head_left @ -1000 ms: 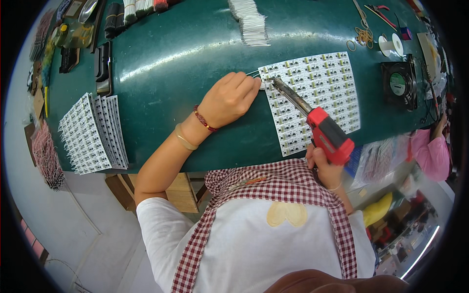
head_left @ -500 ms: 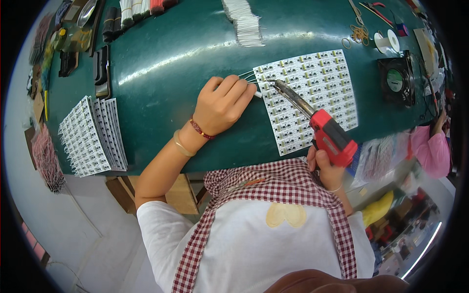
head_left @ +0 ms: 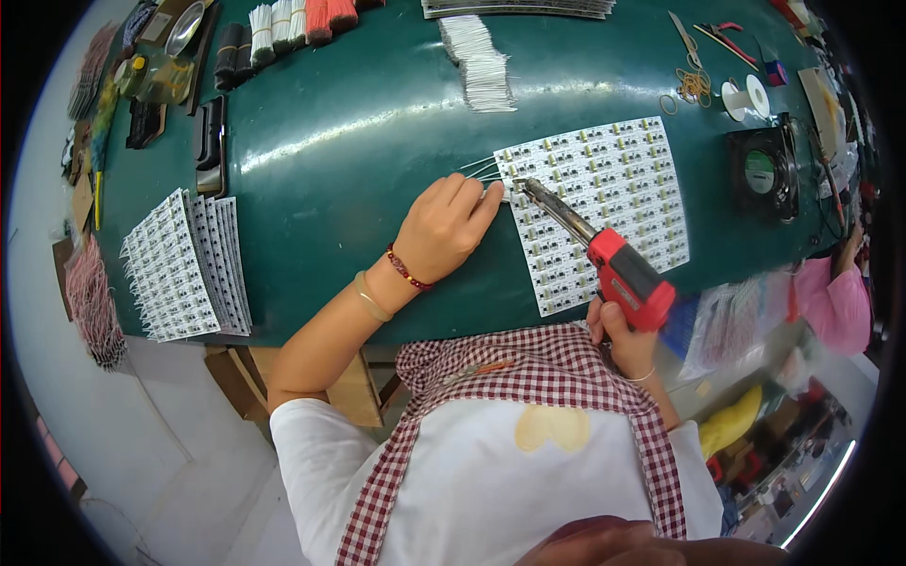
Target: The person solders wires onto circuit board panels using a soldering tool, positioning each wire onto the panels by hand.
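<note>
A white sheet of small circuit boards (head_left: 609, 217) lies on the green table in front of me, with rows of dark and yellowish parts. Several thin white wires (head_left: 479, 169) stick out from its upper left edge. My left hand (head_left: 445, 229) is closed in a pinch at that edge, on what looks like a white wire, mostly hidden by the fingers. My right hand (head_left: 623, 338) is wrapped round the grip of a red and black soldering gun (head_left: 630, 274). The gun's metal tip is at the sheet's upper left, close to my left fingertips.
Stacked board sheets (head_left: 175, 269) stand at the left. A pile of white wires (head_left: 479, 66) lies beyond my hands, and wire bundles (head_left: 283, 24) at the far left. A black fan (head_left: 760, 172), a white spool (head_left: 746, 97) and rubber bands (head_left: 694, 88) are at the right.
My left hand has moved closer to the sheet's edge, its fingers turned toward it. The soldering tip has shifted slightly left over the sheet. The whole view has tilted a little, showing more of the far table.
</note>
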`<state>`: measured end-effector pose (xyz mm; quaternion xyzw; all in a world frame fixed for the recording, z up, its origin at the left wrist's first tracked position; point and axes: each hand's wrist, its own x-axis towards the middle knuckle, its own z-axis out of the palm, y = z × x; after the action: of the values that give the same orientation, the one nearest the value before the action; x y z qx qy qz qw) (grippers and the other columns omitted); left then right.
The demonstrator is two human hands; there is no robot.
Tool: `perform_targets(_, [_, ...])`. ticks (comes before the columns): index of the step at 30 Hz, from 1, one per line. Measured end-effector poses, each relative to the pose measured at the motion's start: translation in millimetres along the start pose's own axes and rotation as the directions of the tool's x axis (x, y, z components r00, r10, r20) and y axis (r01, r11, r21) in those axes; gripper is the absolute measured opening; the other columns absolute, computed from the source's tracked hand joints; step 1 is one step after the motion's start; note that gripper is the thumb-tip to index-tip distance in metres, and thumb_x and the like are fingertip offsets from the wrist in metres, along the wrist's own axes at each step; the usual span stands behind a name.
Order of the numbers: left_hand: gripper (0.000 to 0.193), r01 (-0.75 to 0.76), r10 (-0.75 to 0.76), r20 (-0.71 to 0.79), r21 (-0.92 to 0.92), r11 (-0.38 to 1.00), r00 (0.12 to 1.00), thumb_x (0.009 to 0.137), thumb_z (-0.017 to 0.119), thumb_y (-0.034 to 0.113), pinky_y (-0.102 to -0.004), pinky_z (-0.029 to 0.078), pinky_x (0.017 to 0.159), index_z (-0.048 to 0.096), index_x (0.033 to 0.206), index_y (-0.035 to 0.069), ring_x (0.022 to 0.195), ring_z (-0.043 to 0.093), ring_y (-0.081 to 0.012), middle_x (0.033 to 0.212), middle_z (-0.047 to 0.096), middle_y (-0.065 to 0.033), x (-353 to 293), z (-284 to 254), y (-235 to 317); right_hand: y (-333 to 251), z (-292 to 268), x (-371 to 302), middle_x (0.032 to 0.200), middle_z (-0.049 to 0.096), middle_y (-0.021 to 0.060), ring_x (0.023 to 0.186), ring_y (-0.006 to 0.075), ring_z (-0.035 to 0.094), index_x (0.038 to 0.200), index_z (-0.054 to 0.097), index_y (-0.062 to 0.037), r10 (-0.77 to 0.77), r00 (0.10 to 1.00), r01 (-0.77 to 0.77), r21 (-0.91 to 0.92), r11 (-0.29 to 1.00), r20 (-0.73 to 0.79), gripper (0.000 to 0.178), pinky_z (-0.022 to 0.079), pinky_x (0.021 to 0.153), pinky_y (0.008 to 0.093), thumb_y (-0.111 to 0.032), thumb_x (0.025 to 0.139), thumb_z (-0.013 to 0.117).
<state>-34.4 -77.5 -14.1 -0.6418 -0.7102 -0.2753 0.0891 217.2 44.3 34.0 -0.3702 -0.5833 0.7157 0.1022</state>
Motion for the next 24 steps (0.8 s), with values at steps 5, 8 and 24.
perform_targets(5, [0.028,-0.014,0.014,-0.004,0.007,1.000,1.000,0.071,0.062,0.001,-0.0306,0.046,0.058,0.065,0.099,-0.002,0.066,0.052,-0.0197,0.075,0.049,-0.0066,3.1,2.0,-2.3,2.8,-1.6,2.6,0.066,0.059,0.0034,0.052,0.0078,0.053,0.082,0.059,0.0009,0.015,1.000,-0.014,-0.027,1.000,0.007,0.010,0.043,0.048,0.0223,-0.006,0.088,0.063])
perform_targets(8, [0.027,-0.017,0.017,0.001,0.013,1.000,1.000,0.071,0.062,0.001,-0.0307,0.046,0.059,0.065,0.098,-0.003,0.066,0.051,-0.0200,0.075,0.048,-0.0067,4.3,1.5,-2.5,5.9,-3.1,3.9,0.066,0.059,0.0030,0.052,0.0077,0.054,0.082,0.060,0.0008,0.027,0.999,-0.025,-0.069,0.997,0.021,0.011,0.043,0.048,0.0221,-0.008,0.087,0.064])
perform_targets(24, [0.024,-0.025,0.025,-0.006,0.005,1.000,1.000,0.072,0.063,0.001,-0.0302,0.045,0.058,0.066,0.095,-0.004,0.067,0.051,-0.0199,0.074,0.048,-0.0065,4.7,2.2,-2.5,32.4,-12.8,-5.5,0.073,0.063,0.0031,0.060,0.0096,0.060,0.086,0.062,0.0007,-0.117,0.993,0.105,-0.275,0.956,-0.026,0.016,0.047,0.054,0.0234,-0.014,0.086,0.068])
